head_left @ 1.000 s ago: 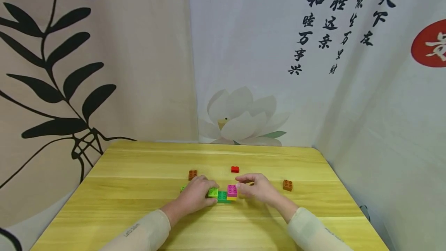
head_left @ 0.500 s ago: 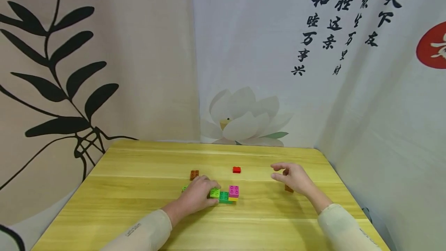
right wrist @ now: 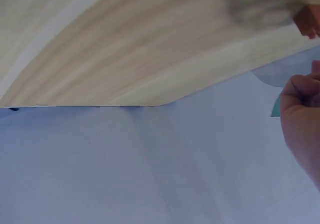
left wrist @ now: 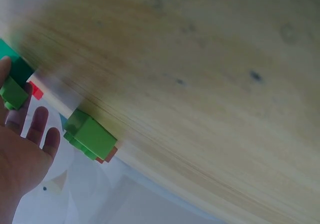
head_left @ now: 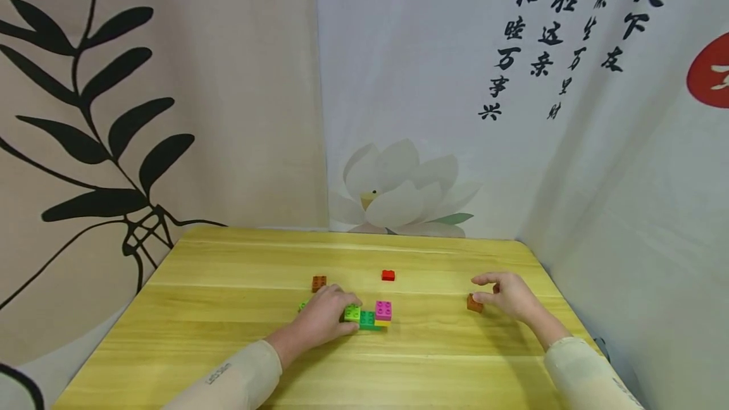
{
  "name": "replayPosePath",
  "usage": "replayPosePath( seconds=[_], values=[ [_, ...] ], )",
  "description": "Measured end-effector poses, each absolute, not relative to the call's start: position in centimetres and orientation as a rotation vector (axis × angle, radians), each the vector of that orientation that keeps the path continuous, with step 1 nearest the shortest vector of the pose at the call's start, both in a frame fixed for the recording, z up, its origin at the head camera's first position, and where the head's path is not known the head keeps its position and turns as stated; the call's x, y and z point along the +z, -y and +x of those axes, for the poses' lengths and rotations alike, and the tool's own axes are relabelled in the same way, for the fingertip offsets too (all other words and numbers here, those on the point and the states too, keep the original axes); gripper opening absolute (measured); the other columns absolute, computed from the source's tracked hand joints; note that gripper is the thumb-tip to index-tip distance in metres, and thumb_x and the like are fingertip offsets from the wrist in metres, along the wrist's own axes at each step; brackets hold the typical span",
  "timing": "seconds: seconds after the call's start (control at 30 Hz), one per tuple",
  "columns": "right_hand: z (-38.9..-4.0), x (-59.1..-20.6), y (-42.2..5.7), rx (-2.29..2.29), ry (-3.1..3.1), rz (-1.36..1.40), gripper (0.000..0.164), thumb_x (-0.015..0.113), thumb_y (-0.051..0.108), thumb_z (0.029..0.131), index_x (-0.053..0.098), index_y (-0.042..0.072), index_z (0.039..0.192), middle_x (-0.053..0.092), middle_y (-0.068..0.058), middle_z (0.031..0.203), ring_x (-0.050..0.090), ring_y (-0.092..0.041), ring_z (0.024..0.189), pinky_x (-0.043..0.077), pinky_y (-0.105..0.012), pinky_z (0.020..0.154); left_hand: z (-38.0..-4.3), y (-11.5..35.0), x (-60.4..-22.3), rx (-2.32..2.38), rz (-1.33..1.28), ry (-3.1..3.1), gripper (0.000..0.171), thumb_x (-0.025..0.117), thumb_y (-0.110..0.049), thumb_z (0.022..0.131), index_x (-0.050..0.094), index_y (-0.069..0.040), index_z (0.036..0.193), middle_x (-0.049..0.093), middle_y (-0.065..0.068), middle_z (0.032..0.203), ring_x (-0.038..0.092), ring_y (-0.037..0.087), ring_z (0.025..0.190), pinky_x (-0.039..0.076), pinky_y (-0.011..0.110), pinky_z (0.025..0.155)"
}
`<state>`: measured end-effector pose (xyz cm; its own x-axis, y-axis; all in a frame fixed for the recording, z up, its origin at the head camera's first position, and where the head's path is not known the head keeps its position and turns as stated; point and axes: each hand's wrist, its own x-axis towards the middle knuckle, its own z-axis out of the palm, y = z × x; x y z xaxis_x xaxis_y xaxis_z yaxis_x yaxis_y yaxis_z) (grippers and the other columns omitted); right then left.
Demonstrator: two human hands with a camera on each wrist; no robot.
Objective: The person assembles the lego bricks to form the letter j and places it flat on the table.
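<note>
My left hand point(head_left: 323, 316) pinches a light green toy brick point(head_left: 352, 313) between thumb and fingers. That brick is joined to a green brick point(head_left: 367, 319), with a yellow brick point(head_left: 383, 323) and a pink brick point(head_left: 383, 309) stacked at its right end. In the left wrist view, the fingers curve round the held light green brick point(left wrist: 14, 93). At the right, my right hand point(head_left: 509, 297) hovers at a brown brick point(head_left: 474, 304), thumb and forefinger spread. The right wrist view shows a gap between this hand and the brown brick point(right wrist: 307, 20).
A red brick point(head_left: 388, 276) lies behind the joined bricks. Another brown brick point(head_left: 319, 283) sits beyond my left hand. A second light green brick point(head_left: 302, 306), mostly hidden by that hand, shows fully in the left wrist view. The wooden table point(head_left: 433, 372) meets curtains behind.
My right hand has left the pink brick's side and moved right to the brown brick. My left hand stays on the joined bricks.
</note>
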<state>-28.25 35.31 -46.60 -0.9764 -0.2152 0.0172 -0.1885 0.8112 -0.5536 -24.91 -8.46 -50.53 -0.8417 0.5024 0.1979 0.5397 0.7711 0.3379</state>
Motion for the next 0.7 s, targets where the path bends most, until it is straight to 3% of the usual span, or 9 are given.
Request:
replayPosePath(
  seconds=[0.7],
  values=[
    [-28.1,-48.8,-36.9,-0.865,-2.941,-0.328,0.034,0.087,0.021,0.091,0.08,0.011,0.122,0.079,-0.012,0.12,0.052,-0.018,0.083,0.044,-0.026,0.066,-24.9,8.0,-50.3,-0.57,-0.829,2.87,0.04,0.091,-0.035,0.086,0.078,-0.016,0.119,0.08,-0.003,0.111,0.067,0.02,0.105,0.054,0.048,0.102]
  ],
)
